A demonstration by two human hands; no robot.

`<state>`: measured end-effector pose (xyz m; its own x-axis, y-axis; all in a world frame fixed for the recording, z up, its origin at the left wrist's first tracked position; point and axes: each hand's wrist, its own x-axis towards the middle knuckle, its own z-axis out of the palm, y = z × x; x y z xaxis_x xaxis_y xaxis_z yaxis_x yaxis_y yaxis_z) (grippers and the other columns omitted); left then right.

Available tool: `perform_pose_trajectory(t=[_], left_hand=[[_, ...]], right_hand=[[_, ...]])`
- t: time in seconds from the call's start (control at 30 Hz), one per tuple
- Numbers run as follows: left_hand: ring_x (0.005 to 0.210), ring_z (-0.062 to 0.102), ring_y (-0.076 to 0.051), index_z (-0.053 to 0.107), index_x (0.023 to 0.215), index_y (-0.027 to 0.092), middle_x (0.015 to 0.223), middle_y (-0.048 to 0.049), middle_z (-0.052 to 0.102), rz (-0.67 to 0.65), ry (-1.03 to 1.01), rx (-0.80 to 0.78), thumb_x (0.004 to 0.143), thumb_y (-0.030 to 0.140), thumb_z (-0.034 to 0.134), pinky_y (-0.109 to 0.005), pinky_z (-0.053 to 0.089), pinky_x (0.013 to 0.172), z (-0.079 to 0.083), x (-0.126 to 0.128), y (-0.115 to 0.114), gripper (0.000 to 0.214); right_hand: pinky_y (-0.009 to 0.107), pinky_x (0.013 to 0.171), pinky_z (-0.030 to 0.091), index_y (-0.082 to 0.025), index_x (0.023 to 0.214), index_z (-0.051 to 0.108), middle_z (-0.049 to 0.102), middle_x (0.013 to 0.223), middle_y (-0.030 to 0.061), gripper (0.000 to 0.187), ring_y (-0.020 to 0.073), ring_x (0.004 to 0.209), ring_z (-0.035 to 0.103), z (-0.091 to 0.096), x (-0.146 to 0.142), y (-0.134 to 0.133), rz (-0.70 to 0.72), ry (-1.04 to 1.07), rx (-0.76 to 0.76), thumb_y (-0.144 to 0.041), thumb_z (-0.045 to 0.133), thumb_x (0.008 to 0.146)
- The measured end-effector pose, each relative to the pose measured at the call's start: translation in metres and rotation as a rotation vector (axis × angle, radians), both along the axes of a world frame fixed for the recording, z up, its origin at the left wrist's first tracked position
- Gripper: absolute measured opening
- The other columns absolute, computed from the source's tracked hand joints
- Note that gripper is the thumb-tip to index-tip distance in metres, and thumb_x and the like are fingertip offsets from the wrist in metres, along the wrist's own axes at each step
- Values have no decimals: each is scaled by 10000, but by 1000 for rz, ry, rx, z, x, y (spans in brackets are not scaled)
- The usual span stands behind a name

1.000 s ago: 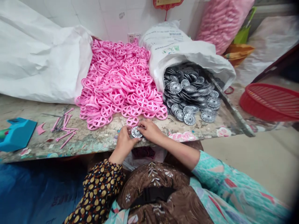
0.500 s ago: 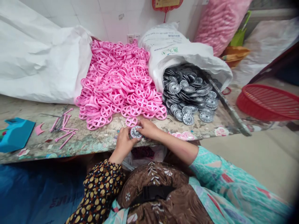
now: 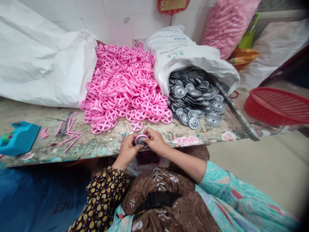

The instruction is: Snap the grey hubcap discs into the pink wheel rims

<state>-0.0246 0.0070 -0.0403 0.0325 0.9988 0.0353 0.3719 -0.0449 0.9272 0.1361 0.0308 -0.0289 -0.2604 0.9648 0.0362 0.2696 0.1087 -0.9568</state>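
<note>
Pink plastic wheel (image 3: 141, 140) with a grey centre sits gripped between the person's left hand (image 3: 127, 151) and right hand (image 3: 155, 141), both closed narrowly on its rim above the near edge of a stained workbench (image 3: 101, 148). Just beyond lies a loose pink spoked wheel (image 3: 136, 126), below a heap of pink spoked wheels (image 3: 123, 87); to the right, grey round discs (image 3: 195, 96) spill from a white woven sack (image 3: 188, 54).

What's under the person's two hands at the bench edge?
The left hand and right hand grip a pink plastic ring around a grey disc, over the bench edge. They cover much of the ring, and the bench directly beneath is hidden.
</note>
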Motion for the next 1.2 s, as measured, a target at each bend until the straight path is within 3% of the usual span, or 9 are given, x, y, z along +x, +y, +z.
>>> perform_pose_trajectory(t=[0.13, 0.23, 0.33, 0.53, 0.67, 0.77, 0.87, 1.07, 1.2], left_hand=[[849, 579, -172, 626, 1014, 194, 927, -29, 653, -51, -78, 11, 728, 303, 666, -293, 442, 790, 10, 2, -6, 309], [856, 583, -170, 643, 1005, 180, 940, -41, 664, -33, -153, 1, 848, 371, 525, -284, 440, 786, 21, 6, -15, 274], [815, 592, -172, 681, 931, 175, 865, -35, 678, -20, -97, -1, 861, 395, 505, -274, 438, 748, 29, 11, -26, 290], [879, 617, -178, 678, 1009, 222, 950, -24, 698, -209, 163, -53, 877, 396, 477, -282, 452, 786, 33, 5, -37, 296], [853, 607, -195, 637, 1099, 205, 963, -61, 664, -16, 390, 87, 866, 369, 488, -319, 465, 779, 30, -5, -18, 321], [976, 562, -242, 626, 1125, 199, 1047, -104, 601, 68, 597, 294, 855, 312, 493, -378, 442, 861, 23, -8, 5, 322], [1111, 485, -284, 620, 1136, 201, 1177, -133, 528, 60, 703, 401, 815, 277, 541, -426, 400, 938, 13, -4, 25, 339], [940, 519, -265, 673, 1004, 201, 955, -106, 592, 39, 758, 403, 834, 262, 506, -411, 424, 849, -2, 2, 38, 246], [933, 509, -269, 684, 951, 208, 911, -106, 618, 73, 807, 470, 848, 249, 484, -415, 402, 857, -4, 0, 30, 228]], right_hand=[[239, 559, 407, -225, 850, 471, 553, 696, -51, 258, 122, 598, 509, 4, 2, -3, 69, 414, -299, -308, 646, 681], [238, 572, 414, -230, 846, 441, 534, 715, -54, 320, 114, 612, 505, 9, 5, -17, 63, 518, -331, -377, 677, 687], [232, 621, 407, -216, 838, 456, 512, 711, -54, 256, 104, 648, 489, 12, 12, -35, 97, 390, -207, -364, 646, 751], [246, 659, 420, -207, 993, 521, 588, 791, -13, 173, 128, 704, 538, 13, 38, -52, 265, -45, -47, -284, 550, 841], [308, 775, 448, -189, 1095, 583, 664, 956, 64, 292, 190, 856, 604, 9, 48, -60, 412, -354, 31, -191, 578, 802], [346, 859, 452, -176, 1170, 583, 654, 1087, 113, 327, 213, 981, 602, 11, 54, -63, 454, -384, 146, -209, 533, 848], [341, 844, 468, -215, 1080, 629, 675, 1014, 73, 260, 189, 942, 613, 19, 75, -54, 281, -369, 270, -235, 436, 908], [413, 857, 431, -157, 1137, 588, 596, 1081, 155, 362, 279, 1001, 547, 20, 157, -15, -538, -776, 356, -368, 478, 864], [448, 851, 406, -110, 1223, 533, 588, 1014, 169, 501, 307, 976, 521, 1, 189, 1, -646, -950, 265, -423, 497, 833]])
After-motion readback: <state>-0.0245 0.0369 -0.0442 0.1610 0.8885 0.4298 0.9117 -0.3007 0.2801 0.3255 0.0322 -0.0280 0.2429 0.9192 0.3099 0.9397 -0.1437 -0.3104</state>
